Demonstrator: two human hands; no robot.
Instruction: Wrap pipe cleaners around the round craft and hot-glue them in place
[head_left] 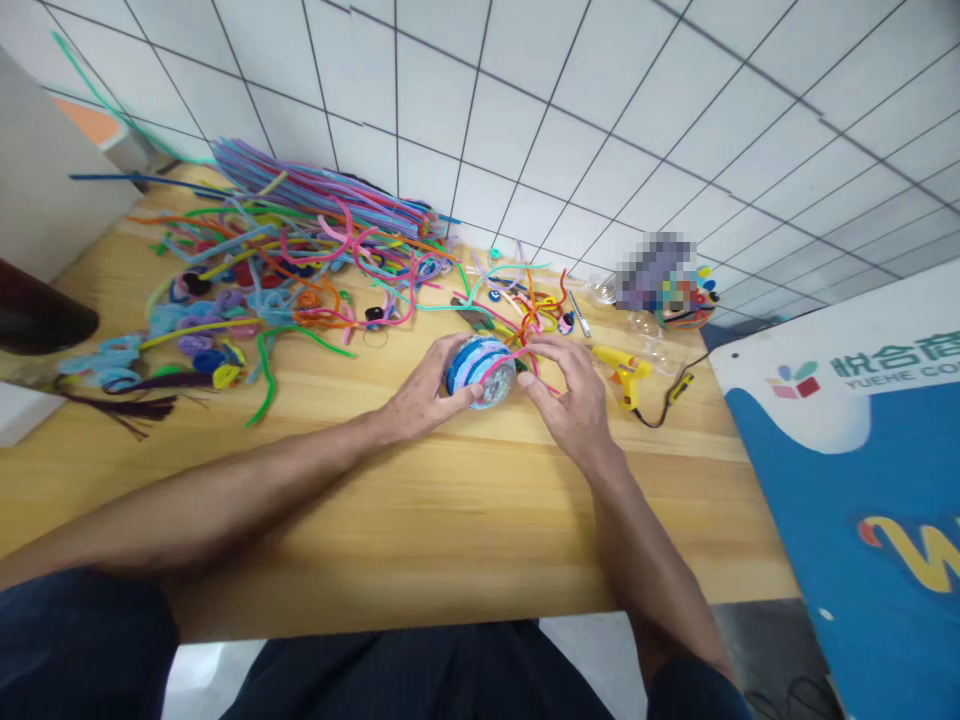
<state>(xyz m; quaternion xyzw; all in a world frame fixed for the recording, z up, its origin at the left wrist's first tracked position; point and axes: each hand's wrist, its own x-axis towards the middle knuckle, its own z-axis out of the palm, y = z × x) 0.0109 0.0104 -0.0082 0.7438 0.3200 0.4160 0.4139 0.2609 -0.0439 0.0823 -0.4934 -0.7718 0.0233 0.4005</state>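
Note:
My left hand [421, 398] is wrapped around the side of a small round clear plastic cup [498, 382]. Bands of dark blue, light blue and white pipe cleaner [471, 366] cover its wall, and its clear end tilts toward the right. From that end a pink pipe cleaner [517, 353] reaches to the fingertips of my right hand [576, 402], which pinch it. The thumb of this hand lies close to the cup's rim. Just behind the cup lie a green-handled tool [480, 318] and loose orange and red pipe cleaners [541, 312].
A thick bundle of pipe cleaners [322, 192] lies at the back left, with a tangled pile [247, 265] before it. At right are a yellow glue gun [624, 372] with its cord, clear plastic cups [651, 345] and a colourful decorated piece [686, 300]. A tiled wall [510, 110] bounds the back.

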